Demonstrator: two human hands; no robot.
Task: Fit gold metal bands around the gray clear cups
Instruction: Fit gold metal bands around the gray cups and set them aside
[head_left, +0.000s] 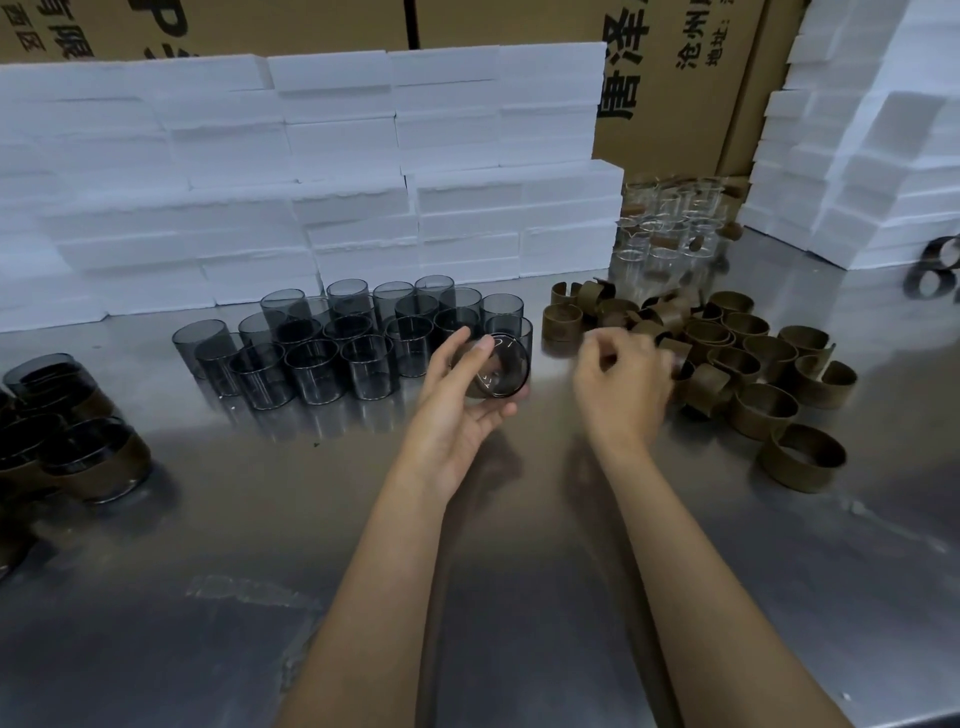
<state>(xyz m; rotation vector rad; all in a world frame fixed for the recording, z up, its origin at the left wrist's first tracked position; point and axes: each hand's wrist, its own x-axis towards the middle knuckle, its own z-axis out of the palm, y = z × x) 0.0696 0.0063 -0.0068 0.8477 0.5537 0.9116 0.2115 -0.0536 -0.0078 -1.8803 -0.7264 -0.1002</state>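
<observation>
Left hand (457, 410) holds gray cup (496, 366); right hand (621, 387) reaches bands (727, 358).

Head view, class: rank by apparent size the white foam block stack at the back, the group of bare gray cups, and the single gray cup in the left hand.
1. White foam block stack, by far the largest.
2. Group of bare gray cups.
3. Gray cup held in the left hand, smallest though nearest the camera.

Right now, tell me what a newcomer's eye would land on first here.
The two hands at centre: the left hand holds a gray clear cup tilted on its side, while the right hand reaches into the heap of gold bands on the right. Behind them stands a cluster of bare gray cups before a wall of white foam blocks.
</observation>
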